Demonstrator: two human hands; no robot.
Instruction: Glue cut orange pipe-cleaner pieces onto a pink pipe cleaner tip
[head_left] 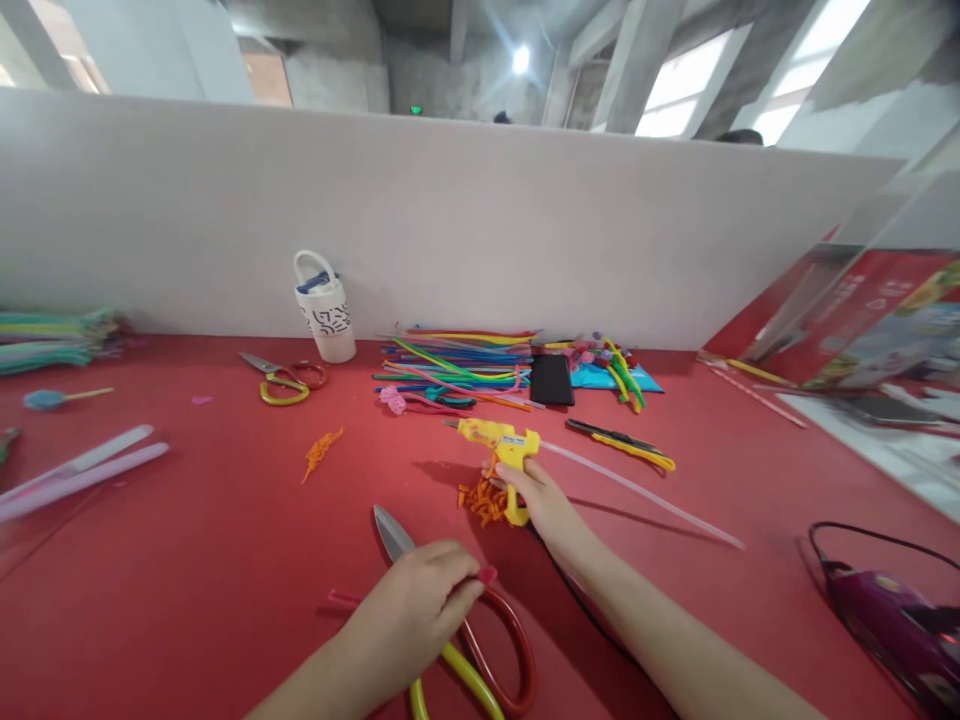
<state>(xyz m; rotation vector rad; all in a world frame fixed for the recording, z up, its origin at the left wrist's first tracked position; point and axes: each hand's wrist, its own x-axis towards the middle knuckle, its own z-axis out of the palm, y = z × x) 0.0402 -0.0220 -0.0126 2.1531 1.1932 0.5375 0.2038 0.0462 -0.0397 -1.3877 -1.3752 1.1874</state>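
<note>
Within R hand (543, 498): ylw glue gun (511, 444).

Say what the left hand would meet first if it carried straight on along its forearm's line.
Going that way, the left hand would probably first meet the yellow glue gun held by the right hand, low on its handle. Heights are hard to judge, so it might pass over.

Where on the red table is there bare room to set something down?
A broad bare patch lies between the pale strips and the pink stick; another, at right, between the clear glue stick and the purple device. It is crowded along the back, with pipe cleaners and the black slab, and around the yellow glue gun, orange curls and large scissors.
</note>
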